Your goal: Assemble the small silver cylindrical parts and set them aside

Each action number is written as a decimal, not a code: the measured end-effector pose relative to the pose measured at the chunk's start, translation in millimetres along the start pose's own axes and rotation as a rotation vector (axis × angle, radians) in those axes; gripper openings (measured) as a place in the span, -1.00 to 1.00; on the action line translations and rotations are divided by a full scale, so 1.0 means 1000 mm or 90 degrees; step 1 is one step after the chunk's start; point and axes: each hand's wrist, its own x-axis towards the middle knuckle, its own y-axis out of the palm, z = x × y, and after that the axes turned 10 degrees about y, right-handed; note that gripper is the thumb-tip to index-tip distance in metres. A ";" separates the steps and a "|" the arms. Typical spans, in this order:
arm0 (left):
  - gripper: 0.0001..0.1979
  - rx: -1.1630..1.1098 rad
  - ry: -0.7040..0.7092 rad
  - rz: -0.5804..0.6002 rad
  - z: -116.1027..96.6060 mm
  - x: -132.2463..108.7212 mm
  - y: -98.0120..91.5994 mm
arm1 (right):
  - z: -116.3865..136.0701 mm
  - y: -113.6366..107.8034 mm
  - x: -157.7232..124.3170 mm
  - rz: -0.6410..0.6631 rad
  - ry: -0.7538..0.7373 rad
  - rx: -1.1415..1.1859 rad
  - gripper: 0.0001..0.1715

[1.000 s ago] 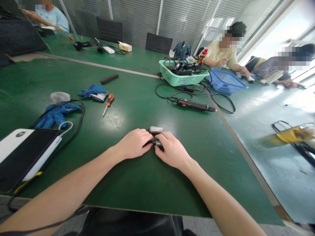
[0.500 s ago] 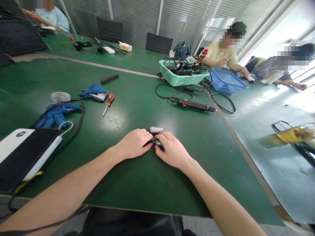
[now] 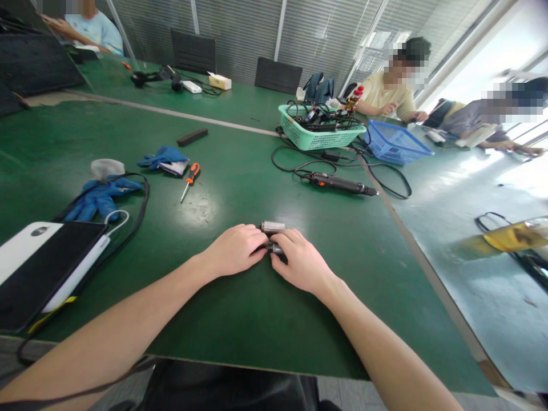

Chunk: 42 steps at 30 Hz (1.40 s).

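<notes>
Both my hands meet over the green table, their fingers closed round a small dark metal cylinder (image 3: 276, 249). My left hand (image 3: 237, 251) pinches its left end, which is mostly covered by the fingertips. With thumb and fingers, my right hand (image 3: 300, 260) grips the right part. Just beyond the fingertips lies a silver metal cylinder (image 3: 273, 226), on its side and close to both hands. What exactly these parts are is too small to tell.
An orange-handled screwdriver (image 3: 190, 181) and blue gloves (image 3: 96, 200) lie to the left, near a white-and-black device (image 3: 55, 251). A corded electric screwdriver (image 3: 340, 184) rests ahead right, before a green basket (image 3: 321, 138) of cables and a blue basket (image 3: 396, 145). Co-workers sit beyond.
My hands keep the same hold on the dark cylinder. Across the table, a co-worker's hand has lifted away from a small white object. The view has shifted very slightly.
</notes>
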 end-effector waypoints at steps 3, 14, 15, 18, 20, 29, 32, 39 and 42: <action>-0.85 0.000 0.000 -0.002 0.000 0.000 0.000 | 0.001 0.000 0.000 0.003 0.002 -0.002 -0.74; -0.86 0.003 0.002 -0.002 0.001 -0.001 0.001 | 0.001 -0.002 0.001 0.001 0.000 0.000 -0.74; -0.86 0.004 0.002 -0.001 0.001 -0.001 0.001 | 0.001 -0.002 0.001 0.002 0.000 -0.001 -0.75; -0.87 0.006 0.005 0.000 0.002 0.000 0.002 | 0.000 -0.001 0.000 0.007 0.004 -0.001 -0.75; -0.87 0.006 0.005 -0.002 0.002 0.000 0.002 | 0.000 -0.001 0.000 0.008 0.005 0.000 -0.75; -0.87 0.001 -0.005 -0.006 -0.001 0.000 0.000 | 0.000 0.000 0.000 0.000 0.006 -0.001 -0.75; -0.87 0.005 -0.006 -0.005 -0.001 0.000 0.000 | 0.000 -0.001 0.000 -0.003 0.004 -0.001 -0.75; -0.87 0.005 -0.005 -0.012 -0.001 0.000 -0.001 | -0.001 0.000 0.000 -0.003 0.012 0.000 -0.75; -0.87 0.001 -0.006 -0.011 -0.002 0.000 -0.001 | 0.000 0.000 -0.001 -0.003 0.011 -0.001 -0.75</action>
